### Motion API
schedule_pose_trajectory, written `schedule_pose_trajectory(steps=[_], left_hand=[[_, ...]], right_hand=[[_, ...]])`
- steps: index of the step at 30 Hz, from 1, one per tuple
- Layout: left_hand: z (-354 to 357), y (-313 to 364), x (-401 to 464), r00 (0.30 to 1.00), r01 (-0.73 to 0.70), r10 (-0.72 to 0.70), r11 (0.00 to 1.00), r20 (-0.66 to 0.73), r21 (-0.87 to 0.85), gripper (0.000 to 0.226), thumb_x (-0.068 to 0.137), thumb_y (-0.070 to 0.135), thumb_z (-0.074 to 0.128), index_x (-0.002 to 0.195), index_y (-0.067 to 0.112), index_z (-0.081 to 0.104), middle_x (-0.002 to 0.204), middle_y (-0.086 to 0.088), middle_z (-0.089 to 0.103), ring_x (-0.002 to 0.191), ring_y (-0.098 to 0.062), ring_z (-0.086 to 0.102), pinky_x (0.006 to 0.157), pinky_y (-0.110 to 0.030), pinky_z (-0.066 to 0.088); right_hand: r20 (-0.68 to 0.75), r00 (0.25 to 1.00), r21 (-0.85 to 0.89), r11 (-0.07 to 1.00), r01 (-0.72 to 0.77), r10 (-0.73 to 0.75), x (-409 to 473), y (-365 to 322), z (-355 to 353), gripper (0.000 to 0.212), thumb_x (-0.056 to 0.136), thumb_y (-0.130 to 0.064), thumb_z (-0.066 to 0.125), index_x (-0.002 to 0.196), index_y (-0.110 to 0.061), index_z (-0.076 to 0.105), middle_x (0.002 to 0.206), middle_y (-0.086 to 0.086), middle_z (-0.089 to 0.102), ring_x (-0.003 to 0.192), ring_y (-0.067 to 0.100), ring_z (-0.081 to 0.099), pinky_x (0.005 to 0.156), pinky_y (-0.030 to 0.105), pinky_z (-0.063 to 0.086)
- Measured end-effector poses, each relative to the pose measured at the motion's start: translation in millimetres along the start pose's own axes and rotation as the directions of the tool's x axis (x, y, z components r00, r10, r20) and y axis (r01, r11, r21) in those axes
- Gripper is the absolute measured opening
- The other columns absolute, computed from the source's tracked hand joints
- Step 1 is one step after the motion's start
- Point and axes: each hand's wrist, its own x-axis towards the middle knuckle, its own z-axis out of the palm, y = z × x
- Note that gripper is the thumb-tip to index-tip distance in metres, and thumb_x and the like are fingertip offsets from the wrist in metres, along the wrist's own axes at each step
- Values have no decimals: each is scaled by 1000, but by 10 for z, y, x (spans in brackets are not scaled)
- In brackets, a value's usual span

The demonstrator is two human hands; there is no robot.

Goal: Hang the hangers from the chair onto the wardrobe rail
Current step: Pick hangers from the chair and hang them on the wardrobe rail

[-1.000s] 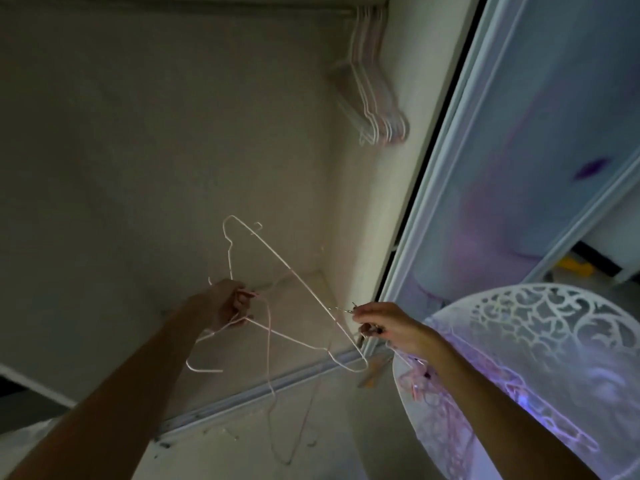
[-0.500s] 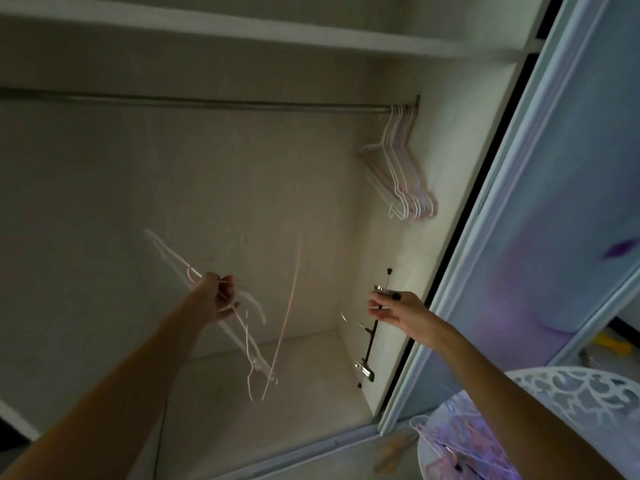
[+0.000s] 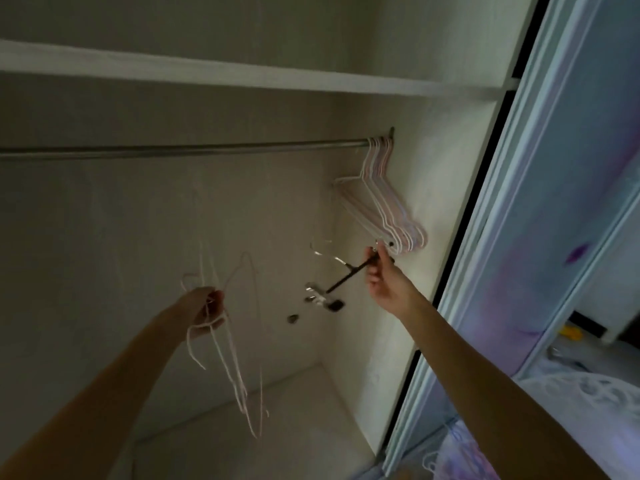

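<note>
Since the earlier frame both arms have risen toward the rail (image 3: 194,151), where hangers (image 3: 384,206) already bunch at the right end. The left hand (image 3: 204,308) grips thin wire hangers (image 3: 239,344), light and tangle-prone. The right hand (image 3: 382,278) pinches a stiff clip hanger (image 3: 341,280); better held near its hook.

Thin pale pink wire hangers (image 3: 391,206) hang bunched at the grey metal wardrobe rail's (image 3: 194,151) right end; below the rail, more pink wire hangers (image 3: 239,341) and a black clip hanger (image 3: 341,280).

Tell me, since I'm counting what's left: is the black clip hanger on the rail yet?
Not yet. The right hand holds the black clip hanger tilted in the air, well below the rail, beside the pale hangers already hung.
</note>
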Motion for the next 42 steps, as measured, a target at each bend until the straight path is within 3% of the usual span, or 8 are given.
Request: schedule_pose_trajectory(steps=[6,9,19,23,29,32,36,42], left_hand=[[124,43,207,997,22,-33,989,72,148,33,98,19,37,69,11,52,37,3,56,29,-7,52,60,-29,43],[245,61,320,995,23,-38,986,89,165,33,98,18,36,70,9,51,38,1,54,29,-8,50,56,-27,41],[718,552,429,998,-61,61,994,8,89,35,99,15,35,69,7,49,33,-1,53,26,-8,50,38,-16,44],[911,784,439,991,-129,132,987,-31,98,35,99,20,36,68,11,50,35,3,54,27,-7,51,52,-24,43],[1227,890,464,979,-196,196,981,-59,6,34,96,21,44,64,13,51,36,5,52,27,-5,45,38,-10,37],[1326,907,420,977,-212,212,977,-22,-21,32,95,21,46,65,13,51,38,6,51,30,-4,46,36,-9,35],[1348,976,353,972,-217,221,975,-84,51,29,96,22,46,69,13,54,47,5,56,37,-5,48,40,-12,37],[1191,1090,278,968,-184,204,973,-148,141,28,95,26,48,70,16,53,43,8,57,30,-1,48,45,-17,34]], right_hand=[[145,983,279,949,-148,110,482,182,134,39,90,-32,47,60,-12,62,41,-6,51,26,5,40,30,13,34],[263,956,215,959,-185,125,724,139,233,17,52,-26,67,46,-14,56,37,-5,48,24,7,36,31,11,32],[430,903,442,877,-186,-25,1386,-299,596,16,62,2,58,47,0,52,40,10,49,30,20,47,38,25,43],[304,953,448,885,-131,-13,1619,-386,736,23,61,-7,47,38,-8,46,34,-1,42,25,11,41,33,16,35],[395,881,727,497,-474,262,2065,-498,746,17,68,-14,36,52,-18,31,35,3,32,27,17,27,42,21,17],[352,873,749,458,-479,338,2206,-668,869,26,79,-21,37,53,-18,32,36,2,32,32,14,25,44,19,17],[310,889,725,521,-450,337,2179,-746,1095,16,66,-11,33,51,-14,30,30,3,30,35,8,25,44,15,15],[192,926,572,729,-375,325,2476,-816,1282,33,88,-9,30,55,-17,28,25,1,26,17,11,23,32,5,19]])
